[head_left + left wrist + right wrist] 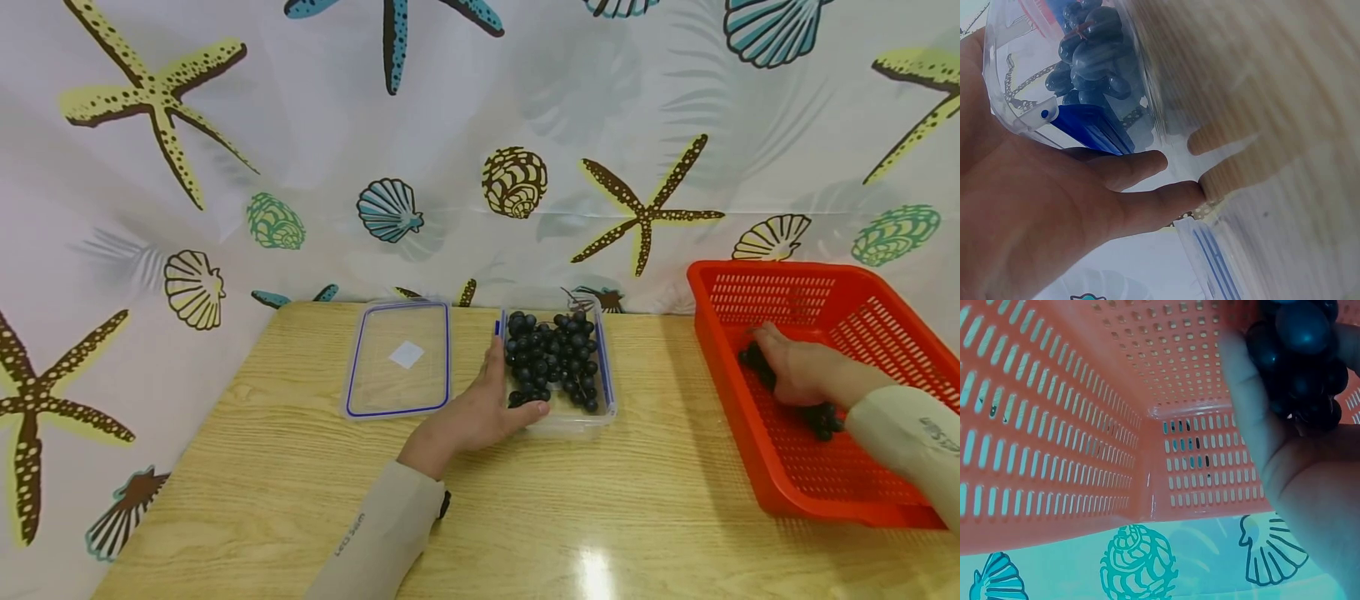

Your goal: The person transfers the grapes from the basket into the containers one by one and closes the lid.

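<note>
Tabletop [285,500] below, left hand [483,408] spreads against container [570,422], right hand [802,371] grips grapes [823,422] slanting lengthwise toward near right.

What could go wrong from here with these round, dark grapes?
The right hand grips a bunch of dark grapes inside the red slotted plastic basket: squeezing fingers might bruise or detach some.

The clear rectangular plastic container already holds heaped dark grapes; adding more could block the flat, clear, blue-edged lid.

The left hand touches the container; a push might shift it.
</note>
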### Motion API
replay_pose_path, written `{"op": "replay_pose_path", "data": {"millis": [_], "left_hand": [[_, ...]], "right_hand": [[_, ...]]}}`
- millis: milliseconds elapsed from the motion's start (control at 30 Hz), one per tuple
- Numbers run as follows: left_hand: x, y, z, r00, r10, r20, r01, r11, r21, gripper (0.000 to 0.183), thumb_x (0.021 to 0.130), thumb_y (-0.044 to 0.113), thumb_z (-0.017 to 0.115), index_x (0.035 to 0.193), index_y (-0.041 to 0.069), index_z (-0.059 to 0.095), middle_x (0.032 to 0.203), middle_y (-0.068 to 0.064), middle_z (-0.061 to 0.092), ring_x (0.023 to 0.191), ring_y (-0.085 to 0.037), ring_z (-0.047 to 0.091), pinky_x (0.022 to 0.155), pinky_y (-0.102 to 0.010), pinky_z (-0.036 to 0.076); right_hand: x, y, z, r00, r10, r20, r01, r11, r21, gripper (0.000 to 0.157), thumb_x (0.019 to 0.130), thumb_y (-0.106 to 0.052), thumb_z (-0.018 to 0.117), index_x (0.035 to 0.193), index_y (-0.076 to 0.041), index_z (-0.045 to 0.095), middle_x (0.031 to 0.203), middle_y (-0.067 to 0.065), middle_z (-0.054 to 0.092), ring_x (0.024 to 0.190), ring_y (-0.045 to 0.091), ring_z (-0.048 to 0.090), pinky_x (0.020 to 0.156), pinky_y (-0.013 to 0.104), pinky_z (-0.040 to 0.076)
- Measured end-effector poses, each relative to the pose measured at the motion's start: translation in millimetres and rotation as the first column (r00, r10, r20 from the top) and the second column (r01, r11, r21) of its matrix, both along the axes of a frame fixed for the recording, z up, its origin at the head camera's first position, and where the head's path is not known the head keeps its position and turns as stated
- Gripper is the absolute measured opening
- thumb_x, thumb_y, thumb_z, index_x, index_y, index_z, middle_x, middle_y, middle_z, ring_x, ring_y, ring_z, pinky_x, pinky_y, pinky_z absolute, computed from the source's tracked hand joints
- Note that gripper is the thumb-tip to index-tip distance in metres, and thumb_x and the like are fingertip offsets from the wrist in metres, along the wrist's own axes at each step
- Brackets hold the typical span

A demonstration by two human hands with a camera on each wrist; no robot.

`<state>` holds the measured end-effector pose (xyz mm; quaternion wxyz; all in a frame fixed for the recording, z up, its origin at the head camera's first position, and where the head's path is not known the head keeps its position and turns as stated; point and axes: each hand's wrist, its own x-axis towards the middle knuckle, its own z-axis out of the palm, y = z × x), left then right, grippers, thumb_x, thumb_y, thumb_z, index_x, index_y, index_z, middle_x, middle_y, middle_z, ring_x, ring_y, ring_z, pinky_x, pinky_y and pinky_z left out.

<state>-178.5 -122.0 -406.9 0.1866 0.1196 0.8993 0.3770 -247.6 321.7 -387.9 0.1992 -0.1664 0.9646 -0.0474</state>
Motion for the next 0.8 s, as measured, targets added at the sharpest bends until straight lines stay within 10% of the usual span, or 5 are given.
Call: {"op": "replay_pose_path", "data": {"millis": [533,800], "left_hand": [[-0.9,-0.5,0.1,1.0,-0.02,-0.012,0.02,1.0,0.015,0.127,0.089,0.057,0.072,0.153,0.023,-0.033,0.165,-0.012,-0.02,0.152,-0.031,-0.001,0.119,-0.051,0.017],[-0.6,-0.5,-0.8,1.0,-0.014,-0.01,0.014,1.0,0.013,0.132,0.086,0.06,0.075,0.152,0.024,-0.033,0.164,-0.011,-0.02,0.152,-0.031,-0.002,0.119,-0.051,0.017]], "right_hand": [[8.8,-17.2,44.0,0.994,-0.072,-0.085,0.054,0.979,-0.197,0.103,0.086,0.004,0.065,0.158,0.004,-0.008,0.163,0.029,-0.013,0.047,0.02,0.04,0.044,0.035,0.036],[21.4,-33.9,66.7,0.981,-0.078,-0.176,0.032,0.968,-0.251,0.112,0.086,-0.002,0.069,0.161,-0.01,-0.013,0.152,0.036,0.028,0.055,0.023,0.05,0.051,0.038,0.043]]}}
